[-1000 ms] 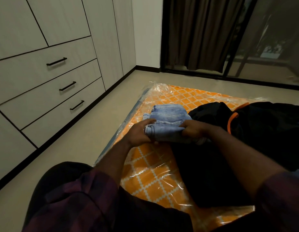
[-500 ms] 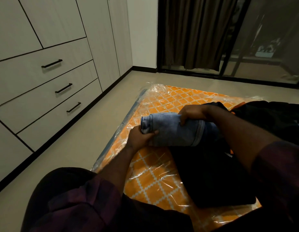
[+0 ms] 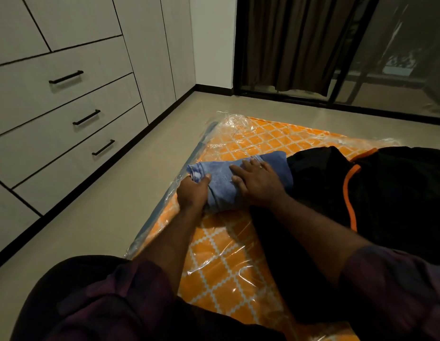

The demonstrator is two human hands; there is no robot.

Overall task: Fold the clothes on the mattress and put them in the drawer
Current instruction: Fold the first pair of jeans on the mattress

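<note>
Folded blue jeans (image 3: 220, 185) lie on the orange patterned mattress (image 3: 238, 267), which is wrapped in clear plastic. My left hand (image 3: 193, 193) grips the near left end of the jeans, thumb on top. Flat on the jeans rests my right hand (image 3: 257, 182), fingers spread and pressing down. Black clothes with orange trim (image 3: 376, 193) are heaped on the mattress to the right, touching the jeans. Three shut drawers (image 3: 66, 124) with black handles are in the cabinet wall on the left.
Bare tiled floor (image 3: 110, 217) runs between the mattress and the cabinets. A dark curtain (image 3: 300, 40) and glass sliding door stand at the back. My knees in dark trousers fill the lower edge.
The jeans were lifted and folded over, then laid back down on the mattress. My right hand moved from gripping their edge to lying flat on top.
</note>
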